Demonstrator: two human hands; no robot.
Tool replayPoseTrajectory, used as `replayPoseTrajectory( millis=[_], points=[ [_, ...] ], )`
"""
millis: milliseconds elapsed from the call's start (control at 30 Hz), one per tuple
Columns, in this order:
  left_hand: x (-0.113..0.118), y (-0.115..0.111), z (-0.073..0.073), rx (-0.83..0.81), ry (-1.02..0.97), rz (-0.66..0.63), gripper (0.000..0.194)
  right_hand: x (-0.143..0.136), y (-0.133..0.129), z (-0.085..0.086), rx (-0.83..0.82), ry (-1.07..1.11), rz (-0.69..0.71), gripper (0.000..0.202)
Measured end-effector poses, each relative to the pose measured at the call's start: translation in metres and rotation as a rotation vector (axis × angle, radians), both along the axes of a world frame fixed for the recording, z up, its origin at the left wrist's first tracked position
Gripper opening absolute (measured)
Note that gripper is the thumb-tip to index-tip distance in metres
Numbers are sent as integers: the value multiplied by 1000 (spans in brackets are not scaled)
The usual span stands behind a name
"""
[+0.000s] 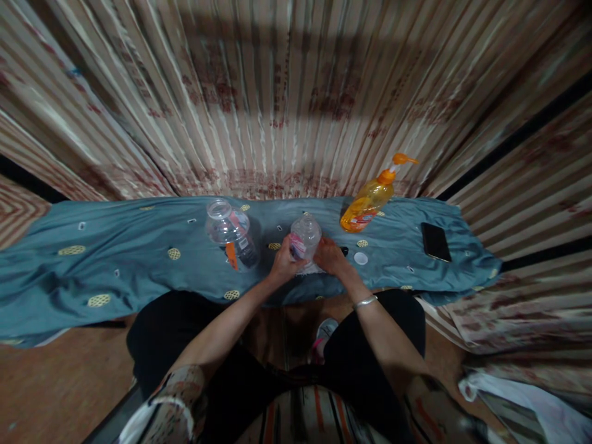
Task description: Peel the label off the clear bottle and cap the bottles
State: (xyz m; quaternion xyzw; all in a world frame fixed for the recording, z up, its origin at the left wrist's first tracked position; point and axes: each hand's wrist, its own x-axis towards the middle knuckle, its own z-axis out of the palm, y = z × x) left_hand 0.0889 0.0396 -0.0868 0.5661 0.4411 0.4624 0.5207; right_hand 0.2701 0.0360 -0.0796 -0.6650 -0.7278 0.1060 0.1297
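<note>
A clear plastic bottle (307, 234) stands upright in front of me at the near edge of the cloth-covered surface. My left hand (287, 261) is closed around its left side, over a pinkish label. At its lower right, my right hand (330, 255) has curled fingers against or close to the bottle; what is in them is hidden. A small black object (345, 251) shows just past the right hand, and I cannot tell whether it is held. Something white and crumpled, perhaps cloth or tissue (311, 269), lies under the bottle between both hands.
A larger clear plastic jar (231, 231) with an orange label stands to the left. Behind on the right is an orange pump bottle (367, 205). A white disc (361, 258) and a black phone (435, 242) lie on the teal cloth (143, 237). Curtains (259, 92) hang close behind.
</note>
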Motion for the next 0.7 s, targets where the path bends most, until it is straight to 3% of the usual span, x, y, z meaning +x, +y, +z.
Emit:
replayPoseTrajectory(
  millis=[100, 200, 433, 600, 700],
  points=[
    [-1, 0, 0, 2, 2, 0, 40, 4, -4, -1, -22, 8, -19, 20],
    [-1, -1, 1, 0, -4, 1, 37, 10, -14, 0, -25, 28, -32, 14],
    [-3, -2, 2, 23, 2, -2, 75, 16, -41, -1, -11, 128, -174, 19],
    [-3, -1, -1, 49, 28, -4, 75, 10, -55, -1, 10, 188, -216, 22],
    [-3, -1, -5, 70, 57, -16, 74, 15, -62, 4, 127, 223, -208, 33]
  ],
)
